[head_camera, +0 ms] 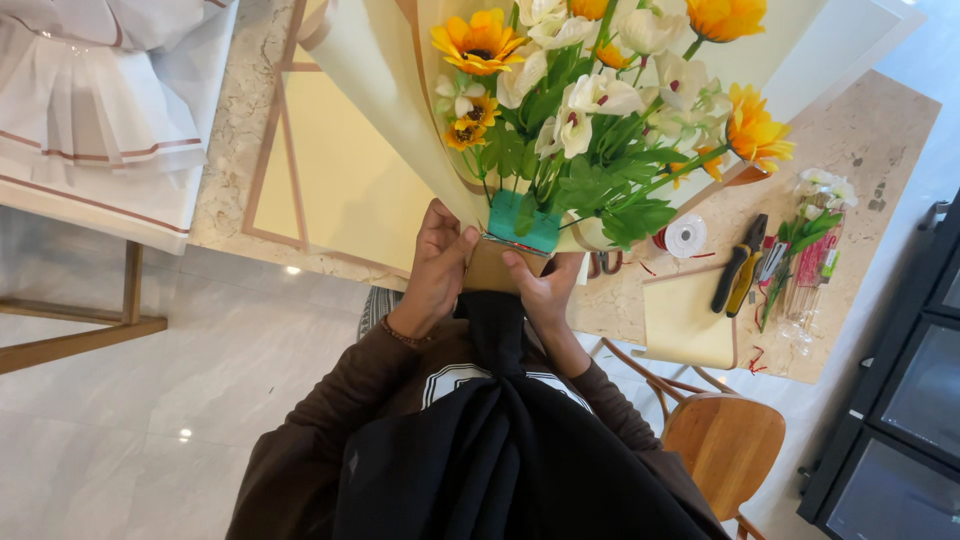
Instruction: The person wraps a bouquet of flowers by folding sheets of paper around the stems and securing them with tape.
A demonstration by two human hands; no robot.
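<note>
Marble table (860,130) over pale tiled floor, left hand (438,262) and right hand (543,290) wrapped around the base of a bouquet (590,110) of sunflowers and white blooms in cream wrapping paper (370,90), ribbon spool (686,236), pliers (738,265) and wooden chair (725,440) to the right

You've got bright, soft daylight everywhere, two small ceiling-light glints on the glossy floor (200,400), faint shadows, sharp focus, a bit of wide-angle stretch toward the corners
</note>
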